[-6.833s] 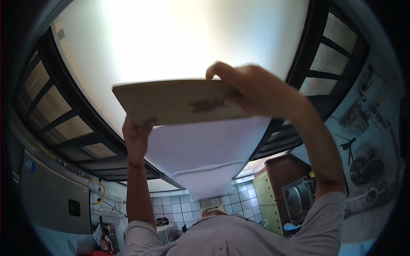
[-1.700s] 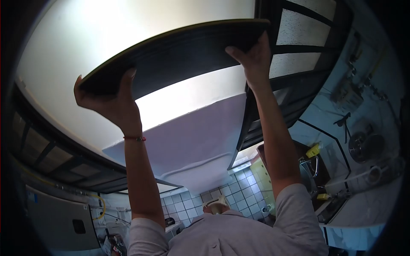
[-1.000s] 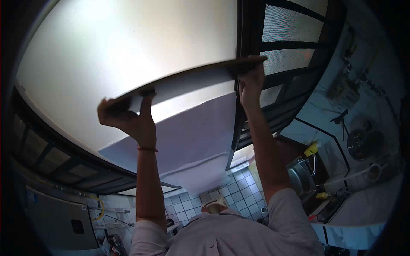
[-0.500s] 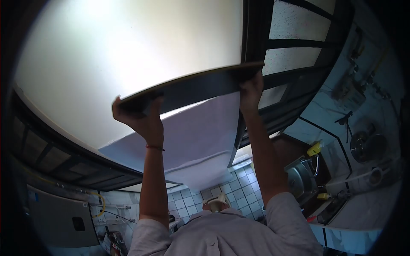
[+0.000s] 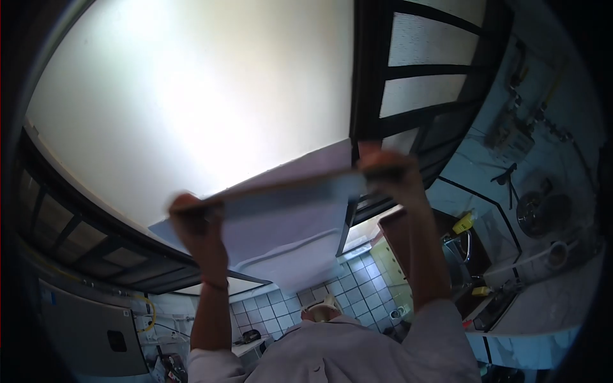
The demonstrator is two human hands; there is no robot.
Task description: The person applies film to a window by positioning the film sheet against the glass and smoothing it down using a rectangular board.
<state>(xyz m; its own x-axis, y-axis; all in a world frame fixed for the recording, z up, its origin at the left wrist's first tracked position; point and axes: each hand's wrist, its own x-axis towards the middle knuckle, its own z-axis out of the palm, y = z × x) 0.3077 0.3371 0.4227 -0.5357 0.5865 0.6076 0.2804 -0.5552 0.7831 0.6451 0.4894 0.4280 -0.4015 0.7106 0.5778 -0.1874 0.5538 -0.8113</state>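
Head cam: board [image 5: 287, 199] is held up btwn the two hands, nearly edge-on & tilted, R end higher in view. Motion blur on it; surface detail can't be made out. L hand [image 5: 203, 237] is clamped on its L end, thumb on the near face; fingers smeared, those behind the board hidden. R hand [image 5: 397, 182] is clamped on the R end, even blurrier, so exact finger placement's hard to tell. Red band [image 5: 214, 283] on the wrist just below L hand.

Beyond & above both hands: big pale wall [image 5: 211, 83], washed out by glare, lower part purple & partly covered by the board. Above R hand, dark-framed window [image 5: 421, 41], top cut off. Below R hand, sink [image 5: 450, 258], partly hidden by the R forearm, w/ yellow bottle [image 5: 464, 221] near it. Farther R of R hand, round metal pan [image 5: 533, 214], dim, & counter [image 5: 543, 306] running into the dark lens edge. Well below L hand, grey fridge [image 5: 80, 325], dim, its outer side lost in shadow. Tile floor [image 5: 354, 287] below, btwn the arms; shirt hides the rest.
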